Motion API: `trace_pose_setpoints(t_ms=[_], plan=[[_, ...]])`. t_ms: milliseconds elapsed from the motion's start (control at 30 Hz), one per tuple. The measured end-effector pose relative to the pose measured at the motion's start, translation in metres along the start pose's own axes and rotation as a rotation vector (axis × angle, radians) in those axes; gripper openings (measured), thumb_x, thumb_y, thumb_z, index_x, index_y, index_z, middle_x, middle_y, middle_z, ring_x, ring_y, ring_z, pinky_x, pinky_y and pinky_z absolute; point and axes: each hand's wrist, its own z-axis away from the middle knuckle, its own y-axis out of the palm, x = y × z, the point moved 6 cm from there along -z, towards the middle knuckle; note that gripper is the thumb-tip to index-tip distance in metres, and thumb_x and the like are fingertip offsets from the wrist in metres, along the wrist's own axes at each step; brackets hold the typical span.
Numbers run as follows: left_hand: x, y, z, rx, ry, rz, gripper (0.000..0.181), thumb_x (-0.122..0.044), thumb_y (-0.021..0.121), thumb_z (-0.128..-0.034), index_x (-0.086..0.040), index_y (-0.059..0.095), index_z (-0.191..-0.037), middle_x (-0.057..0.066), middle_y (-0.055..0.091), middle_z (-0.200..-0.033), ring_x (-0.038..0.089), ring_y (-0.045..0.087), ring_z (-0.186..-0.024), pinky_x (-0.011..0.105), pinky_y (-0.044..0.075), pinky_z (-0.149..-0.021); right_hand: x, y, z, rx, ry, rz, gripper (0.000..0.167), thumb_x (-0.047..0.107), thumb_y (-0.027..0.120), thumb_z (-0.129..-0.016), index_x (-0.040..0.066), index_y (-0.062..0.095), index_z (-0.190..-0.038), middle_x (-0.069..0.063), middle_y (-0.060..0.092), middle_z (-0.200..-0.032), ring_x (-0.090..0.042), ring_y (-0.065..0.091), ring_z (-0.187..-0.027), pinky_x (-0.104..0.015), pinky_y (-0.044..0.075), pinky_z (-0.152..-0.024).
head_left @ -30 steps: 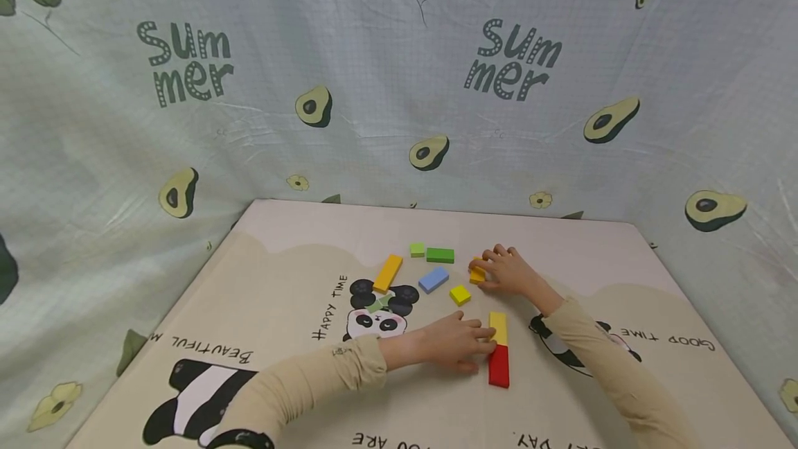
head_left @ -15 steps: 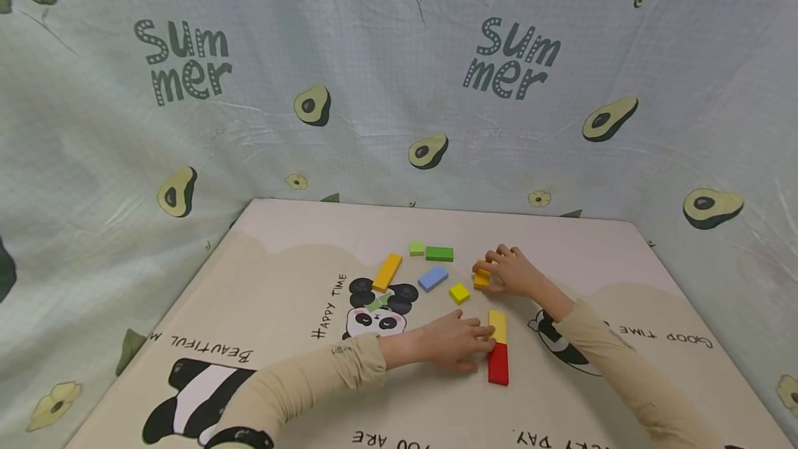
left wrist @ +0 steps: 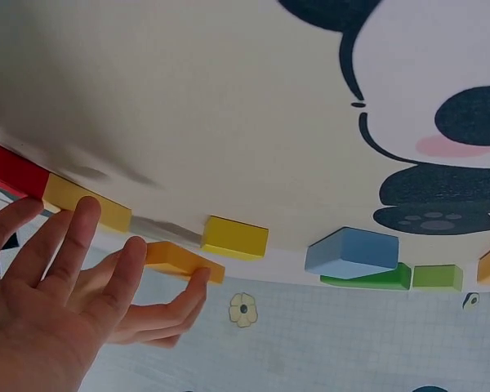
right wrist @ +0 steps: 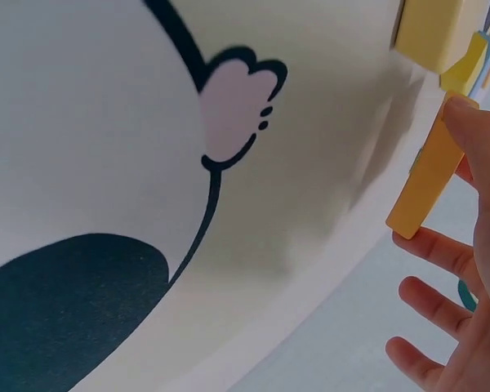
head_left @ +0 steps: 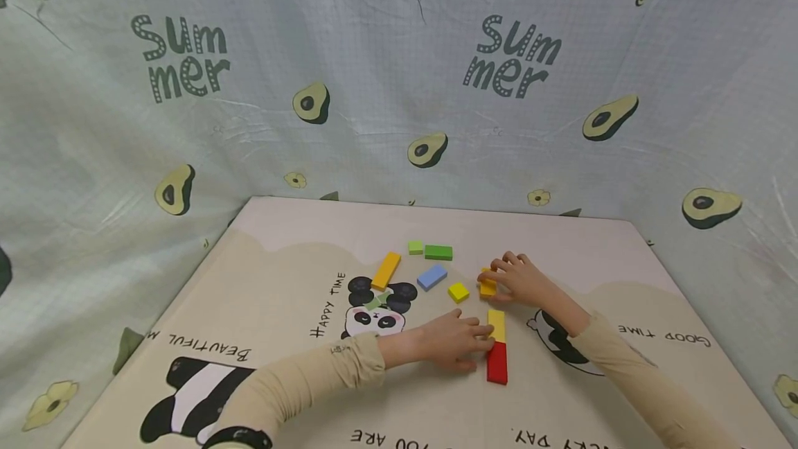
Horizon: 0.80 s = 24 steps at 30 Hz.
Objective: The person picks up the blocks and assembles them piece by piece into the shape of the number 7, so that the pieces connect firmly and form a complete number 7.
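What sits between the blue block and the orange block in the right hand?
A small yellow block, apart from both the blue block and the orange block; the head view shows it.

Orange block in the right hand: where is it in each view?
Head: held orange block, right of centre, lower half.
Left wrist: held orange block, left of centre, lower half.
Right wrist: held orange block, right side, near mid-height.
Shared landmark: lone yellow block.
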Motion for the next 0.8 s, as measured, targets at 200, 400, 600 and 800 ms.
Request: trace_pose_setpoints(t_ms=[200, 400, 600, 800], plan=[[0.001, 0.0, 0.0, 0.003, -0.007, -0.004, 0.045, -0.04, 0.051, -0.0876, -0.026, 0.044, -0.13, -0.005, 0.041, -0.138, 0.011, 0.045, -0.118, 0.036, 0.041, -0.096, 0.001, -0.003, 0.008, -0.004, -0.006, -0.001, 0.039, 0.045, 0.065, -0.075, 0.027, 0.059, -0.11, -0.003, 0.057, -0.1, -0.023, 0.046, -0.091, -0.044, 0.042, -0.079], [0.001, 0.001, -0.001, -0.008, -0.004, -0.008, 0.044, -0.04, 0.05, -0.0879, -0.027, 0.045, -0.129, -0.005, 0.042, -0.138, 0.011, 0.046, -0.117, 0.037, 0.041, -0.095, 0.003, -0.003, 0.016, -0.03, -0.033, -0.012, 0.039, 0.046, 0.065, -0.074, 0.028, 0.06, -0.109, -0.001, 0.057, -0.098, -0.021, 0.045, -0.088, -0.043, 0.042, -0.075], [0.0, 0.0, 0.0, -0.01, -0.005, 0.001, 0.044, -0.04, 0.051, -0.0878, -0.026, 0.045, -0.129, -0.005, 0.042, -0.138, 0.011, 0.046, -0.116, 0.036, 0.042, -0.095, 0.005, -0.001, 0.021, -0.02, -0.034, -0.033, 0.04, 0.047, 0.064, -0.075, 0.028, 0.059, -0.11, -0.001, 0.057, -0.099, -0.021, 0.045, -0.088, -0.042, 0.041, -0.075], [0.0, 0.001, 0.0, -0.02, -0.001, -0.015, 0.043, -0.04, 0.051, -0.0877, -0.026, 0.045, -0.128, -0.005, 0.042, -0.137, 0.011, 0.047, -0.114, 0.035, 0.043, -0.093, 0.005, 0.002, 0.023, -0.01, -0.029, -0.035, 0.04, 0.046, 0.064, -0.074, 0.029, 0.059, -0.11, 0.0, 0.057, -0.1, -0.02, 0.045, -0.087, -0.041, 0.041, -0.074]])
